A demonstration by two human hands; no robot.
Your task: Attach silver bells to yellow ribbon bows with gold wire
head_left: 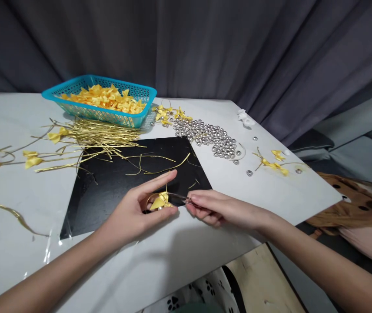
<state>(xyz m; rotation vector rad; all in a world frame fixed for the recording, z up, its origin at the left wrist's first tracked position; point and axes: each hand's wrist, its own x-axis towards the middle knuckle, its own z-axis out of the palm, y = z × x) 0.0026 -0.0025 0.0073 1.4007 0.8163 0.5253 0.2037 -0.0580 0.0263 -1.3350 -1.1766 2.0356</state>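
Left hand [137, 205]: fingers clamped on yellow bow [160, 201], forefinger raised, likely steadying it. Right hand [212, 206], at bow's 3 o'clock: fingers together on thin strand [177, 196], apparently for control. Basket [107, 116] at 11 o'clock.

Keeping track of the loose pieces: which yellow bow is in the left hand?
The bow between the left hand's thumb and fingers; the others lie on the table or in the basket, untouched.

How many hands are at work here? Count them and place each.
2: the left hand, holding a yellow bow near the black sheet; the right hand beside it, pinching something thin. No others show.
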